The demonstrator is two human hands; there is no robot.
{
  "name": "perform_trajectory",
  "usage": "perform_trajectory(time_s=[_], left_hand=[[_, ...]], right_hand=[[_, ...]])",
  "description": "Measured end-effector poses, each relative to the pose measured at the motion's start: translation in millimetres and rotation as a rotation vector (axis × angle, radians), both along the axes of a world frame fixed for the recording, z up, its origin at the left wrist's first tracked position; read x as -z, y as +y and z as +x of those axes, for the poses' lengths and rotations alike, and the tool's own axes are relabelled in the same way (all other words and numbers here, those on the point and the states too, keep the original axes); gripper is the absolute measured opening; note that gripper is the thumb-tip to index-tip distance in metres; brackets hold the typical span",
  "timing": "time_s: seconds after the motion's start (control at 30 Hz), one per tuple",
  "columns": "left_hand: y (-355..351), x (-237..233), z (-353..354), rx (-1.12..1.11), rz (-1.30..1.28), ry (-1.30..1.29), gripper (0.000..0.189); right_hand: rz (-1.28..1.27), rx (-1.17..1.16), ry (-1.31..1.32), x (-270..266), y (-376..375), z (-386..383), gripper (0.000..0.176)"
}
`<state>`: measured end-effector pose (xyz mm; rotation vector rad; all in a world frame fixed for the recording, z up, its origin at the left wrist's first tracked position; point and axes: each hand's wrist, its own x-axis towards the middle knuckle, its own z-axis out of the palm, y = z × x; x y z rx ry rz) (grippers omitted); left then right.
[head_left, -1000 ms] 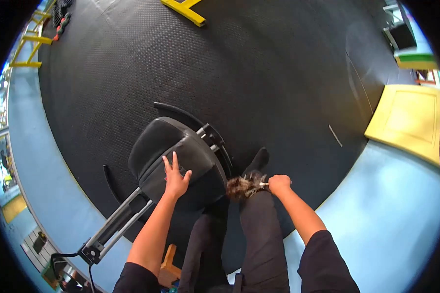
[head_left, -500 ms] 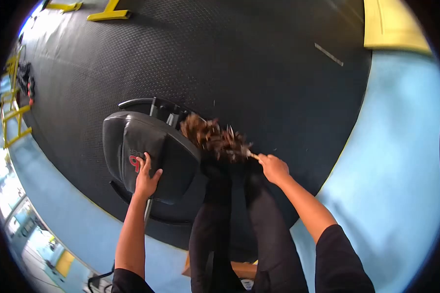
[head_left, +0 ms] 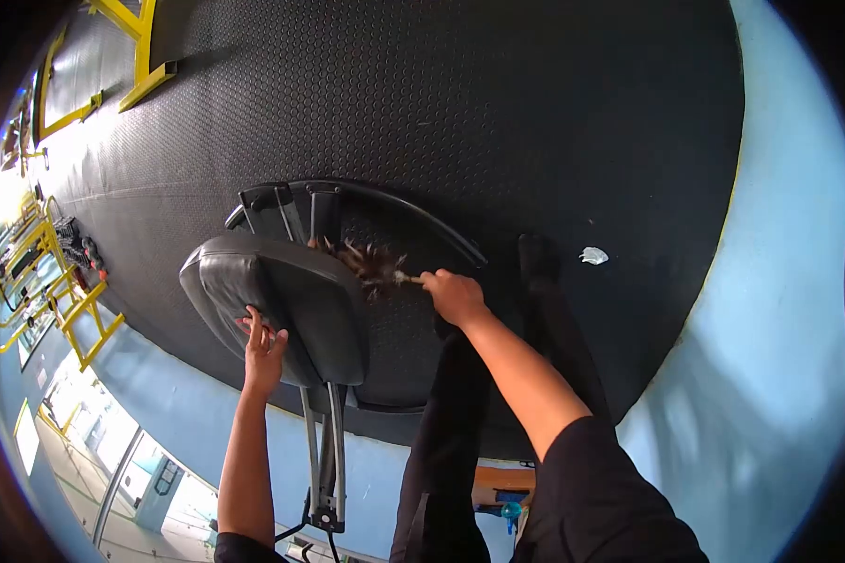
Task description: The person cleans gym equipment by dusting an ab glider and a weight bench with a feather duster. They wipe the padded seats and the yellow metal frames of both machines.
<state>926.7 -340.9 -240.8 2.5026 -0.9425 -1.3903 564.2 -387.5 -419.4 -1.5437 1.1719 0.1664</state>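
Dusting: right hand (head_left: 453, 296) is pinching the feather duster (head_left: 366, 263) by its handle, fingers pressed together; feathers are brushing the seat pad (head_left: 282, 300) at its far edge.
Left hand (head_left: 263, 352): lying on the pad's near side, fingers a little spread.
Next: probably sweeping softly across the pad.
Edges: curved metal frame (head_left: 394, 211) is sitting just behind the feathers.
Room: black floor mat (head_left: 535, 113) is lying open beyond.

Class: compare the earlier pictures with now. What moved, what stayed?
The right hand carried the feather duster from right of the seat pad to its far edge. The left hand slid to the pad's near edge. Unchanged: duster gripped, left hand on pad.
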Motion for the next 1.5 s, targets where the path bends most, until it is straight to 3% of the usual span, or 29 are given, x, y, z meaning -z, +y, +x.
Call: perform_trajectory(time_s=[0.03, 0.1, 0.13, 0.2, 0.33, 0.4, 0.47, 0.53, 0.57, 0.63, 0.67, 0.73, 0.8, 1.0, 1.07, 1.13, 1.27, 1.5], left_hand=[[2.3, -1.9, 2.2, 0.059, 0.031, -0.003, 0.089], [-0.2, -3.8, -4.2, 0.012, 0.016, -0.001, 0.091], [-2.6, -4.1, -7.2, -0.031, -0.005, 0.008, 0.092], [-2.1, -3.2, -6.4, 0.034, 0.012, -0.069, 0.092], [-7.0, -4.9, -8.0, 0.237, 0.087, -0.216, 0.090], [-8.8, -7.2, -12.7, 0.258, 0.058, -0.247, 0.090], [-14.6, -11.5, -19.4, 0.253, 0.098, -0.257, 0.092], [-24.8, -22.1, -25.3, 0.193, 0.104, -0.216, 0.092], [-26.4, -25.9, -25.8, 0.194, 0.095, -0.196, 0.091], [-22.4, -27.9, -25.9, 0.156, 0.073, -0.180, 0.090], [-20.7, -25.9, -26.6, 0.187, 0.061, -0.200, 0.090], [-16.0, -27.0, -28.3, 0.158, 0.034, -0.233, 0.089], [-17.7, -31.3, -31.9, 0.230, 0.006, -0.282, 0.088], [-14.2, -46.2, -32.9, 0.008, -0.060, -0.116, 0.086], [-17.2, -79.6, -41.0, 0.002, 0.011, -0.202, 0.072], [3.8, -97.3, -49.6, -0.187, -0.172, -0.251, 0.066], [84.7, -160.3, -87.3, -0.530, -0.333, -0.168, 0.061], [342.3, -237.7, -93.3, -0.767, -0.085, -0.397, 0.067]], right_hand=[[0.001, -0.002, -0.005, -0.8, 2.0, -0.8, 0.021], [0.033, 0.265, 0.091, -3.4, -0.1, -3.2, 0.021], [0.018, 0.257, 0.084, -3.3, -0.1, -8.7, 0.021], [-0.020, -0.004, 0.027, -8.1, -0.1, -24.7, 0.024], [-0.011, 0.063, 0.113, -16.5, -24.0, -48.5, 0.029], [-0.271, 0.460, 0.176, -9.7, -20.1, -46.2, 0.027], [-0.258, 0.374, 0.081, -26.2, -28.4, -52.9, 0.024], [-0.016, -0.191, 0.139, -55.9, -43.7, -57.3, 0.023], [-0.033, -0.221, 0.144, -67.3, -49.6, -55.6, 0.023], [-0.095, 0.128, 0.207, -84.4, -54.5, -50.9, 0.022], [-0.117, 0.087, 0.198, -89.1, -56.3, -45.1, 0.022], [-0.276, 0.628, 0.263, -82.9, -53.4, -37.4, 0.020], [-0.313, 0.530, 0.307, -95.2, -64.0, -49.4, 0.026], [-0.410, 0.067, 0.155, -187.1, -111.4, -55.1, 0.036], [-0.447, -0.064, 0.125, -222.5, -123.4, -44.8, 0.036], [-0.582, -0.181, 0.149, -248.7, -131.7, -21.8, 0.035], [-0.559, -0.354, 0.050, -319.3, -123.2, 47.7, 0.035], [-0.535, -0.694, -0.188, -351.9, -28.1, 171.3, 0.040]])
